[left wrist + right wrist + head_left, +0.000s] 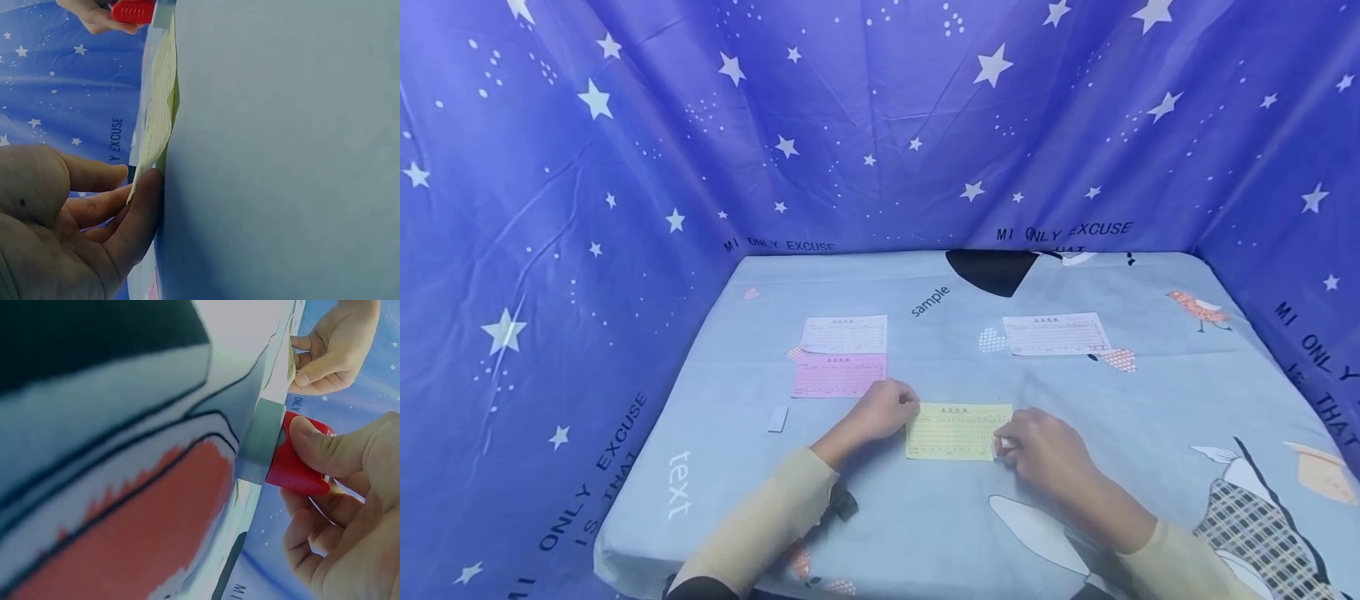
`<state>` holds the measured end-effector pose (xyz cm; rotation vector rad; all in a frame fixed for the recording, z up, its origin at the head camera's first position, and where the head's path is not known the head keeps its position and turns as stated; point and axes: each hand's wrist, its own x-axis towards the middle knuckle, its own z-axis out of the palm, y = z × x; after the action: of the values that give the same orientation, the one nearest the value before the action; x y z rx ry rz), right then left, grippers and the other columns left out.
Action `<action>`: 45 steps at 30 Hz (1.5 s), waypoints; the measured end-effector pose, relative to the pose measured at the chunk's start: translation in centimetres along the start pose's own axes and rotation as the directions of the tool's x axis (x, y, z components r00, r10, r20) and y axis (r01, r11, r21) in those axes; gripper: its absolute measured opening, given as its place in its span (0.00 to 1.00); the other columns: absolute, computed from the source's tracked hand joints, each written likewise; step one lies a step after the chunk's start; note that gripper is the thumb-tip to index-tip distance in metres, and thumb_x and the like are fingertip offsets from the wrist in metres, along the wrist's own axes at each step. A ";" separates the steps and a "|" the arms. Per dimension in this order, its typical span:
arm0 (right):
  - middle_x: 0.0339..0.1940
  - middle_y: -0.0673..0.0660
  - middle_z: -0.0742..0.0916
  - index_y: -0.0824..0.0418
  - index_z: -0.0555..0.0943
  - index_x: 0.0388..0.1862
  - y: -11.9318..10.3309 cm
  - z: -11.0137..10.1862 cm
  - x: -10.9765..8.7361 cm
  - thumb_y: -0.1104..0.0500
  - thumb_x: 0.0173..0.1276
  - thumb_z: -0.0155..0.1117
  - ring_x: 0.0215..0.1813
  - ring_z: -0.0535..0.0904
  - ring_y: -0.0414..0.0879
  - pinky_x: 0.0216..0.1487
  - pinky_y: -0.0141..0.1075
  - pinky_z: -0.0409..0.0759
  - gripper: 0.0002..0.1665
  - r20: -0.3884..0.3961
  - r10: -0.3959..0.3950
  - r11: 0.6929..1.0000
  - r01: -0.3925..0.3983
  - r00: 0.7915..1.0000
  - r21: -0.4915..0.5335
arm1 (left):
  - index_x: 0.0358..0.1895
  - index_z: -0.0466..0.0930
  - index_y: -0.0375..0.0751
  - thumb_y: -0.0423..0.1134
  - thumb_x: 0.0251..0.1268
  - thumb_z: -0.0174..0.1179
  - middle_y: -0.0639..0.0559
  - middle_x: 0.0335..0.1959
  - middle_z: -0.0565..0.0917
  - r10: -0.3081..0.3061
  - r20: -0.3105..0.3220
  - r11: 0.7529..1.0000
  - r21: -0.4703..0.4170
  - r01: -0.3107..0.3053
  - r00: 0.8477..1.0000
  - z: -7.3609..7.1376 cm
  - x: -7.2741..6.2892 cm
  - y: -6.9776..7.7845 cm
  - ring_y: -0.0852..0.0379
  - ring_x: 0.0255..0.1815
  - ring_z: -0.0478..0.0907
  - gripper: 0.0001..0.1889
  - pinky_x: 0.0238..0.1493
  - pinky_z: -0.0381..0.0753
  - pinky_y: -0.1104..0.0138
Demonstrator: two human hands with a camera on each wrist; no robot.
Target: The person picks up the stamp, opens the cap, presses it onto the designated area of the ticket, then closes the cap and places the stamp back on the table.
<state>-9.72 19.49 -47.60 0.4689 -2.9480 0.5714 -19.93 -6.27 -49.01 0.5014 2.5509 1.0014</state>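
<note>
A yellow form slip with printed lines lies between my two hands. My left hand pinches its left edge, and in the left wrist view the slip bows up off the cloth. In my right hand is a stamp with a red handle and a pale grey block, gripped between thumb and fingers. The block stands at the slip's right end, close over the cloth. In the head view the right fingers hide most of the stamp.
A white form and a pink form lie at the left, edges meeting. Another white form with a small mark at its lower corner lies at the right. A small white rectangular piece sits left of my left hand. Starry blue curtains surround the table.
</note>
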 end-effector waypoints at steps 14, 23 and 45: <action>0.40 0.48 0.87 0.52 0.89 0.39 0.7 0.0 -0.5 0.65 0.51 0.78 0.49 0.82 0.50 0.49 0.47 0.83 0.15 -0.045 -0.086 0.996 0.085 0.995 -0.009 | 0.35 0.85 0.38 0.30 0.68 0.60 0.54 0.26 0.83 -0.016 -0.022 1.000 -0.007 0.016 1.000 -0.3 0.0 -0.1 0.58 0.22 0.79 0.05 0.22 0.79 0.68; 0.42 0.47 0.86 0.48 0.87 0.38 0.5 -0.7 -0.8 0.58 0.55 0.79 0.50 0.82 0.48 0.50 0.48 0.82 0.12 -0.024 -0.084 0.996 0.084 0.996 0.010 | 0.34 0.86 0.41 0.31 0.69 0.59 0.55 0.24 0.83 -0.008 -0.019 0.999 -0.043 0.007 1.000 -0.5 0.4 -0.2 0.57 0.21 0.79 0.07 0.20 0.77 0.69; 0.37 0.42 0.86 0.59 0.89 0.44 2.0 -2.2 -2.1 0.64 0.46 0.82 0.40 0.80 0.38 0.42 0.38 0.81 0.23 -0.268 -0.217 0.966 0.245 0.939 0.076 | 0.34 0.85 0.40 0.31 0.70 0.60 0.52 0.21 0.82 0.016 -0.048 0.991 -0.133 -0.022 0.999 -0.5 2.4 2.5 0.57 0.19 0.79 0.06 0.17 0.71 0.72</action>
<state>-8.30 22.69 -46.65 0.6849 -2.5786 0.7063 -21.80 -3.80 -47.40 0.4712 2.5020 1.1941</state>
